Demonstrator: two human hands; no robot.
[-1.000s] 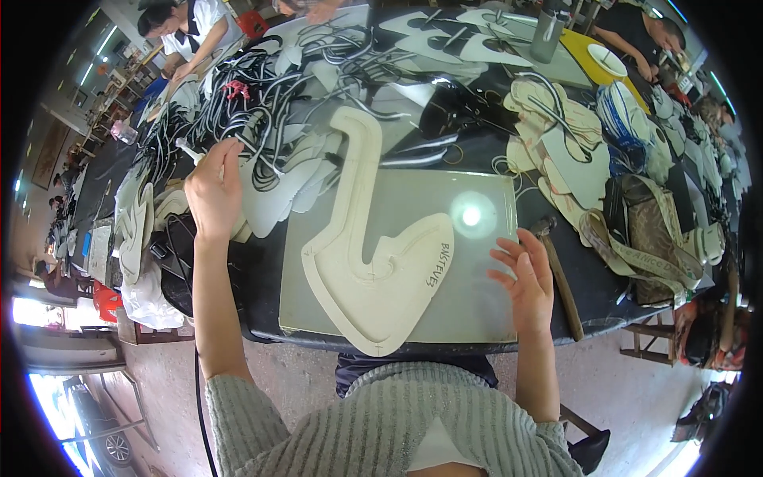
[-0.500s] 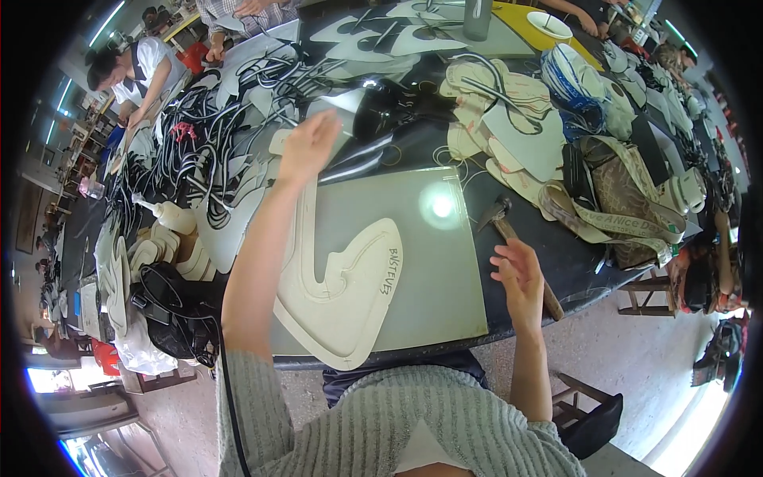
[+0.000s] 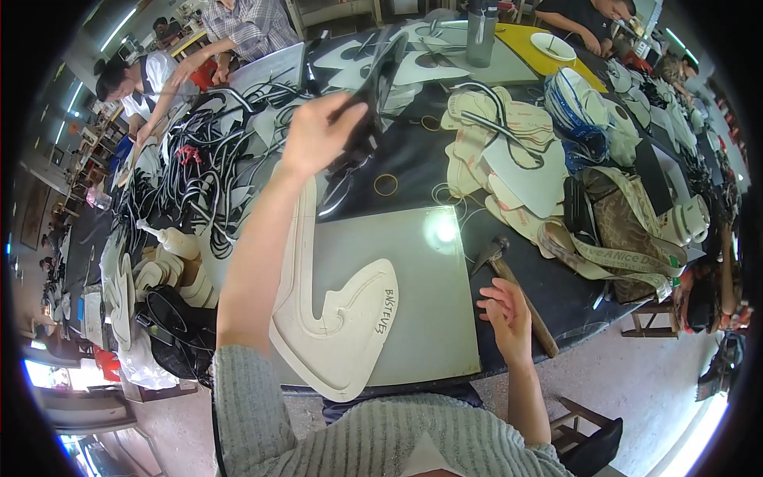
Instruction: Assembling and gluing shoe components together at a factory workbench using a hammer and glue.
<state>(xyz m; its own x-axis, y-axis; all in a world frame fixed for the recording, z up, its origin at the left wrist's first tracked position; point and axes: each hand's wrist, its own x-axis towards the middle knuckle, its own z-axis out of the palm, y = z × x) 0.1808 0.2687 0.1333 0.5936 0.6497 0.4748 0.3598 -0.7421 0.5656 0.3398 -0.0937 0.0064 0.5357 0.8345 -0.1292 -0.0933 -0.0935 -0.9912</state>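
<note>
A glossy, dark black, flexible sheet-like piece (image 3: 387, 75) is grasped by the left hand (image 3: 322, 135), with the thumb pressed along its near side; it is held up above the far part of the black-covered table (image 3: 405, 155), beyond the grey-green rectangular board (image 3: 433, 326). Whether one layer or several are gripped cannot be made out.

The right hand (image 3: 509, 314) is held near the board's right edge, its fingers loosely curled and apart, with nothing seen grasped in them. Just to its right, a hammer with a wooden handle (image 3: 528, 310) is laid on the table, its dark head pointed toward the far side.

On the left part of the board, a cream, hook-shaped flat template with dark lettering (image 3: 354, 342) is laid; its near tip is extended past the board's near edge, and its far end is partly covered by the left forearm.

To the far left, black-and-white striped cords (image 3: 214, 195) are heaped, with a white squeeze bottle with a narrow nozzle (image 3: 179, 242) placed nearer. To the far right, cream sole-shaped sheets (image 3: 469, 151) are piled. Between them, a thin gold-coloured ring (image 3: 386, 185) is seen on the table.
</note>
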